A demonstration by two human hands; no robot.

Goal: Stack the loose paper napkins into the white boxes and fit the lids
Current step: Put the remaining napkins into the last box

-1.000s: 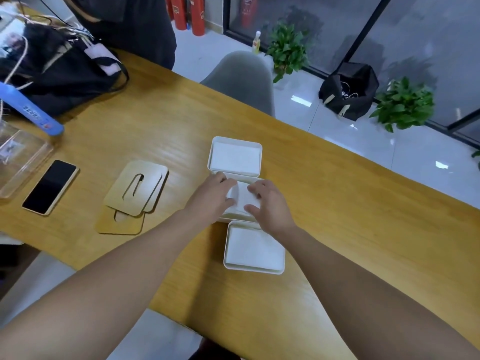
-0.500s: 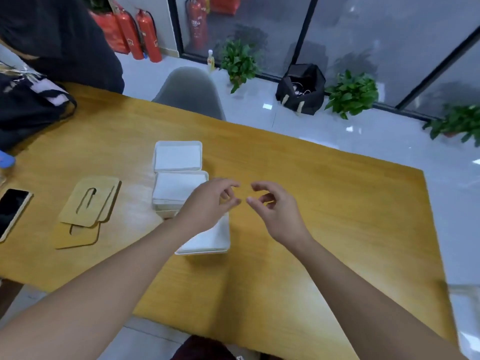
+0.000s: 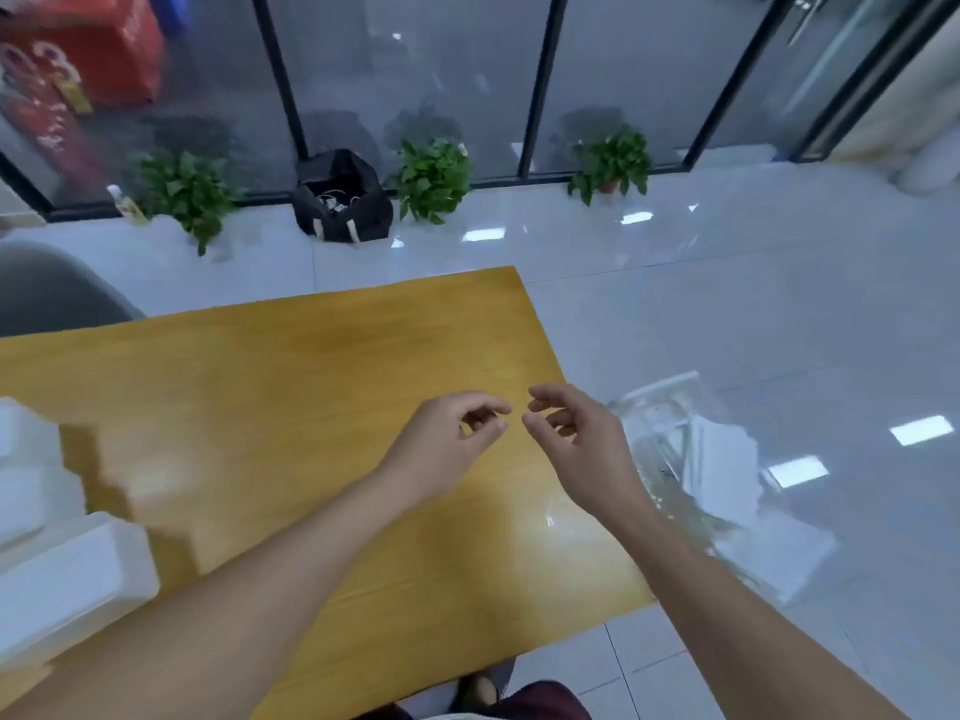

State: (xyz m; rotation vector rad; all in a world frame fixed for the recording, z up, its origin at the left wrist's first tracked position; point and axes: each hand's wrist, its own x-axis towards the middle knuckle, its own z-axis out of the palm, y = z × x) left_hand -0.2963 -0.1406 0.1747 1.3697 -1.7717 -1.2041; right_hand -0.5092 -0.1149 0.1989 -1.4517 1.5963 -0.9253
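Hands hovered empty above the wooden tabletop (image 3: pixel 270 407) in the head-camera view, the left hand (image 3: pixel 447 449) and the right hand (image 3: pixel 576 439) held close together but apart, near the tabletop's far right corner. The fingers (image 3: pixel 493 407) of each hand were loosely curled, thumb and forefinger tips near one another, and nothing lay between them.

The white boxes (image 3: pixel 57 574) sat blurred at the picture's left edge, well apart from both hands; whether napkins filled them or lids were fitted could not be told. Off the tabletop's right edge, lower down, stood a clear container (image 3: pixel 670 423) with white sheets (image 3: pixel 722 459) inside, probably the supply of loose napkins, though blur left that uncertain. Potted plants (image 3: pixel 431 176) and a black bag (image 3: pixel 340 200) lined the glass wall beyond.

The step in hand appeared to be a reach toward that container for more napkins. Done well, it would call for the right hand to go down over the tabletop's edge, take a squared bundle rather than single sheets, and keep the edges aligned with the left hand's support, so the stack dropped flat into a box without catching its rim.
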